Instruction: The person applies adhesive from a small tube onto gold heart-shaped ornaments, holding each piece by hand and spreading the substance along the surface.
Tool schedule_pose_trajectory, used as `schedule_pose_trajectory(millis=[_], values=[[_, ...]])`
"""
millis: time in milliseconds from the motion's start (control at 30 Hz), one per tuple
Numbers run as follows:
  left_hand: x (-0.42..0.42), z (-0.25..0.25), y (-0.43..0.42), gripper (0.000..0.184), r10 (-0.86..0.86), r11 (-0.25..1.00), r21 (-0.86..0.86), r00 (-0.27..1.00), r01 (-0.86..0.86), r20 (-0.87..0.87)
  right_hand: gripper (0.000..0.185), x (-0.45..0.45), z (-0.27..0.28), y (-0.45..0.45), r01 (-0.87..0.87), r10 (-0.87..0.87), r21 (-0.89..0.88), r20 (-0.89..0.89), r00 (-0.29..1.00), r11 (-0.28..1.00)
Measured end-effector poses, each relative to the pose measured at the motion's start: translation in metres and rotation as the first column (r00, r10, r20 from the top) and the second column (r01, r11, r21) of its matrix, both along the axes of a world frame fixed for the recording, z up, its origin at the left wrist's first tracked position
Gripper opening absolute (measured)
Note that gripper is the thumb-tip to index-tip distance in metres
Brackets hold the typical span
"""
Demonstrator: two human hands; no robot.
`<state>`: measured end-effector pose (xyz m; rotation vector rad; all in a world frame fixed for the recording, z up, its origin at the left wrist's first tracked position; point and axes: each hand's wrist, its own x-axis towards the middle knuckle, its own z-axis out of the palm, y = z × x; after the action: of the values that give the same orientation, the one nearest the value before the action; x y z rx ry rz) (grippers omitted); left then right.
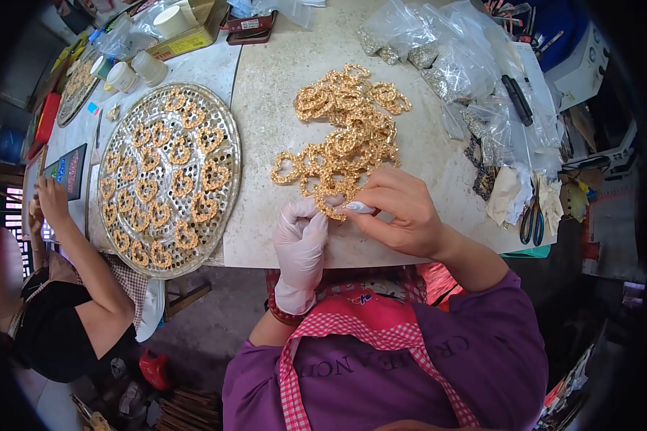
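Observation:
A gold, heart-shaped openwork piece (328, 210) is pinched in my left hand (300, 244), which wears a thin white glove. My right hand (402, 215), bare, is closed in a pinch at the right edge of that piece. A pale shiny tip (361, 207) shows at its fingers; whatever sits between the fingertips is too small to make out. Just beyond both hands lies a heap of similar gold heart pieces (352, 129) on the white tabletop (266, 230).
On the left, a round perforated metal tray (231, 179) carries many spaced gold hearts. Plastic bags (460, 65) of small parts, a black pen (516, 99) and scissors (533, 219) lie right. Cups (149, 68) stand back left. A co-worker's arm (86, 248) reaches in at far left.

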<state>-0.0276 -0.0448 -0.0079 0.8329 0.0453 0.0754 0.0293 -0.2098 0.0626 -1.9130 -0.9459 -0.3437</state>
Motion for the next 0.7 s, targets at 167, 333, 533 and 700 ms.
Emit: schedule_pose_trajectory(millis=[167,333,533,700], values=[[-0.0001,-0.0002,0.0009,0.012,-0.007,1.0,-0.015,1.0,0.007,0.002,0.016,0.0,-0.0001,0.0,0.003,-0.003,0.002,0.0,1.0,1.0],[0.0001,0.002,0.0003,0.013,-0.007,1.0,-0.006,1.0,0.007,0.013,0.016,0.0001,0.0012,-0.0005,0.005,-0.005,-0.014,0.003,1.0,1.0],[-0.0009,0.0014,0.0004,0.013,-0.002,1.0,-0.009,1.0,0.002,0.011,0.014,-0.0011,-0.001,-0.0008,0.03,-0.03,-0.02,-0.011,0.999,0.999],[-0.0006,0.0013,0.0012,0.014,-0.017,1.0,-0.019,0.999,0.018,0.039,0.014,-0.001,-0.0016,-0.0012,0.034,-0.034,-0.019,-0.015,0.999,0.999]])
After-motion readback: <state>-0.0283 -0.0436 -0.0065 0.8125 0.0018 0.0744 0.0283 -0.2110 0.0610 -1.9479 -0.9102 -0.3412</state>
